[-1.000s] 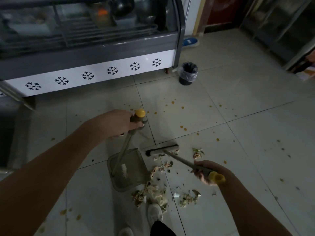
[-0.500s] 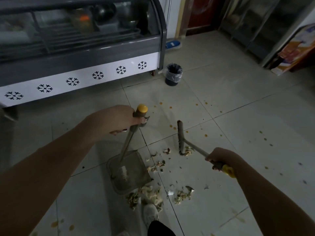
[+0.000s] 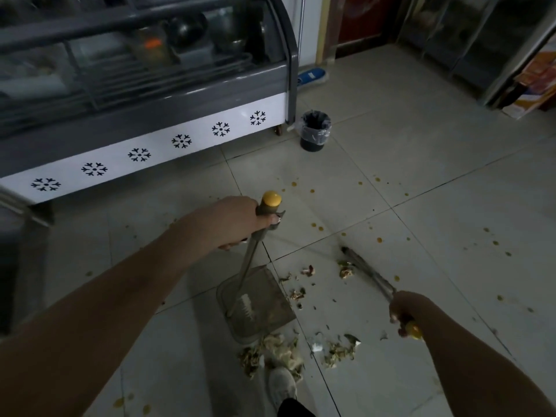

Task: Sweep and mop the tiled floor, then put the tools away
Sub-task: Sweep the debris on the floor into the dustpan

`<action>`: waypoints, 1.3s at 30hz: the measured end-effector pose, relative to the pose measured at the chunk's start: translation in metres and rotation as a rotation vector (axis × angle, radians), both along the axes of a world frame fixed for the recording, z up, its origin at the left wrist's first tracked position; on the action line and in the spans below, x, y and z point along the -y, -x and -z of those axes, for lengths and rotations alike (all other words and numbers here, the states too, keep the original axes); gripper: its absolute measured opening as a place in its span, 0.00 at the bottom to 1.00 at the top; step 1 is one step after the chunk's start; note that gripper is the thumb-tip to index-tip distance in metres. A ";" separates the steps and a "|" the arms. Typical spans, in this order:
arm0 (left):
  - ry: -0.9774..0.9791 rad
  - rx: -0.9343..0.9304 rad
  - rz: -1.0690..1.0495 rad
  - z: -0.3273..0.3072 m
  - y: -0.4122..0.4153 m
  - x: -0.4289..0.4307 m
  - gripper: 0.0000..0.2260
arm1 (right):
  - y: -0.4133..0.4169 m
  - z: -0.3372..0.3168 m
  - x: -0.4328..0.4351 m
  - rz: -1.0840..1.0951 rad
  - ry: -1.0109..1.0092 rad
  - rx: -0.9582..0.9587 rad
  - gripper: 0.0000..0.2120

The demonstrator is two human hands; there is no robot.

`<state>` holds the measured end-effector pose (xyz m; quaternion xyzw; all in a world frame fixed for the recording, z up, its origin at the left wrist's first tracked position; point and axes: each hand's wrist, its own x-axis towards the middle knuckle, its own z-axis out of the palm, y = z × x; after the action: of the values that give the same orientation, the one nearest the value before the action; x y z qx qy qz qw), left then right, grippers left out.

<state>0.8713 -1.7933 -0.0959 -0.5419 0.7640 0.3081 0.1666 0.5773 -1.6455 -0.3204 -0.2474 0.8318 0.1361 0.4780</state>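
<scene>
Head view: gripping dustpan (image 3: pixel 260 308) handle below its yellow cap with left hand (image 3: pixel 237 221), curled tight; pan flat on floor (image 3: pixel 421 164). Clutching broom (image 3: pixel 370 275) with right hand (image 3: pixel 404 310), wrapped round; brush end blurred, among scraps (image 3: pixel 279 350) right of pan.

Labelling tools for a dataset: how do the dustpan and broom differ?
The dustpan has its handle steeply raised, gripped by the left hand; the broom slants low from the right hand. The dustpan shows a wide flat tray on the floor; the broom's head looks narrow and blurred. Both have grey handles with yellow ends.
</scene>
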 end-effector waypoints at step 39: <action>-0.129 -0.013 -0.140 0.010 -0.078 -0.043 0.22 | -0.115 0.034 -0.019 -0.439 -0.174 0.066 0.31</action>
<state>0.9492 -1.7502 -0.1060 -0.5803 0.7037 0.3710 0.1744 0.6926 -1.6269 -0.3541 -0.3844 0.7270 0.2998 0.4836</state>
